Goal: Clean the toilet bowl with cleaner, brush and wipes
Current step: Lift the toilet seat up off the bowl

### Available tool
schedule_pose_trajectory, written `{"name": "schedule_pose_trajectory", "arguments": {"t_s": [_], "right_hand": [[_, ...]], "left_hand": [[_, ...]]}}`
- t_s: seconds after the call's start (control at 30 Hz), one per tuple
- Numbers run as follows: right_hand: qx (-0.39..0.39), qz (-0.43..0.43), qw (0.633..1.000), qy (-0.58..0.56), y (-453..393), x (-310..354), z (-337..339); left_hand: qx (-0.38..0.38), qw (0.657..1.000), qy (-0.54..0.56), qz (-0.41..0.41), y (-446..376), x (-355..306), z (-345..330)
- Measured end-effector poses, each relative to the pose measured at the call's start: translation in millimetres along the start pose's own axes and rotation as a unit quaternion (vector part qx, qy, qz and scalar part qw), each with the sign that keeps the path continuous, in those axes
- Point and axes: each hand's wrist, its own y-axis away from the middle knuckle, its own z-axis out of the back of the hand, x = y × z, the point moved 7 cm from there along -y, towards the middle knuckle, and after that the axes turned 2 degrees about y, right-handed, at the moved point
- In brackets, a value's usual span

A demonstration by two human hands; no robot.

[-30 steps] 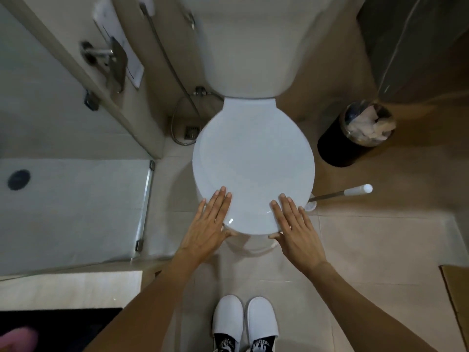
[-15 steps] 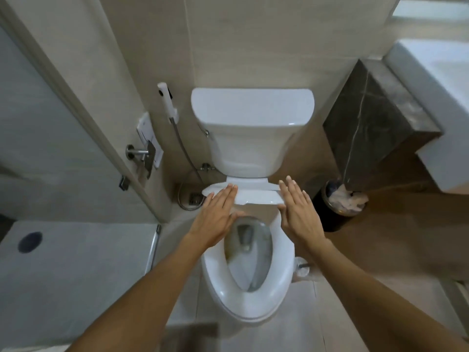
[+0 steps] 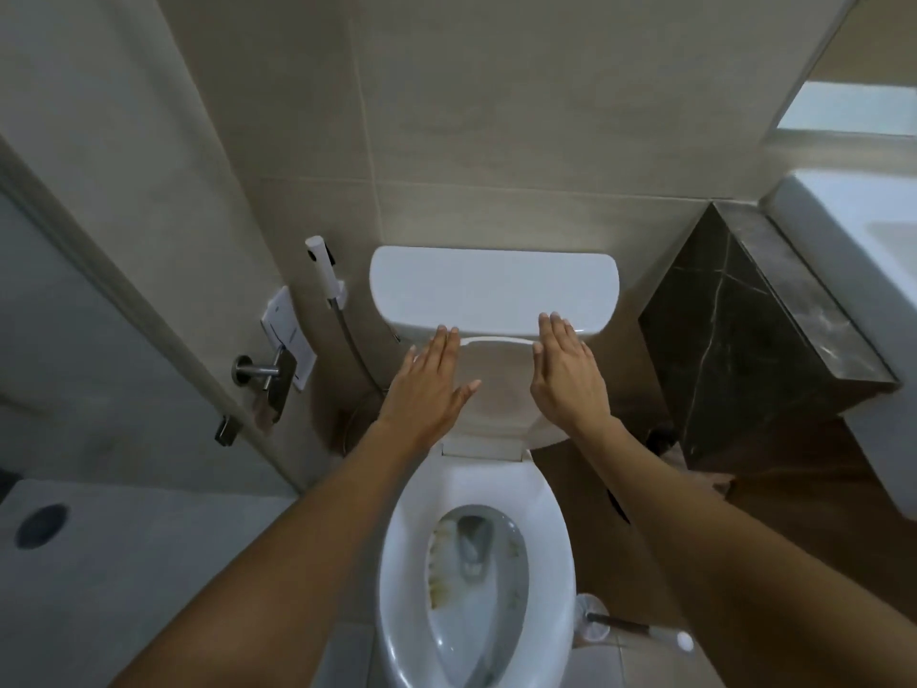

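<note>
Toilet lid [image 3: 496, 389] stands raised against the cistern [image 3: 493, 285]; left hand [image 3: 426, 384] and right hand [image 3: 568, 374] lie flat-fingered on it, grasping nothing; stained bowl [image 3: 476, 588] exposed below; toilet brush [image 3: 640, 630] lies nearer the right hand, its handle pointing right.

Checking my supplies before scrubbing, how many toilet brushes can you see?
1: the toilet brush stands in its holder on the floor right of the bowl. Others may be hidden.

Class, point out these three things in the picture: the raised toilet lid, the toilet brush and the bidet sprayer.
toilet lid [image 3: 496, 389], head view, middle of its underside.
toilet brush [image 3: 640, 629], head view, dark handle shaft.
bidet sprayer [image 3: 322, 264], head view, white head on the wall.
</note>
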Motion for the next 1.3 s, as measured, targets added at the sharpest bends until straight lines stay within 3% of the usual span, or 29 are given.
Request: {"name": "schedule_pose_trajectory", "arguments": {"t_s": [0.6, 1.0, 1.3], "right_hand": [[0.043, 0.044, 0.997, 0.044, -60, -14, -16], [0.084, 0.027, 0.989, 0.118, -46, -8, 10], [0.085, 0.0, 0.987, 0.137, 27, 9, 13]], "left_hand": [[0.032, 0.999, 0.032, 0.022, -80, 23, 5], [0.01, 1.0, -0.012, 0.019, -58, 8, 30], [0.034, 0.998, -0.055, 0.013, 11, -1, 34]]}}
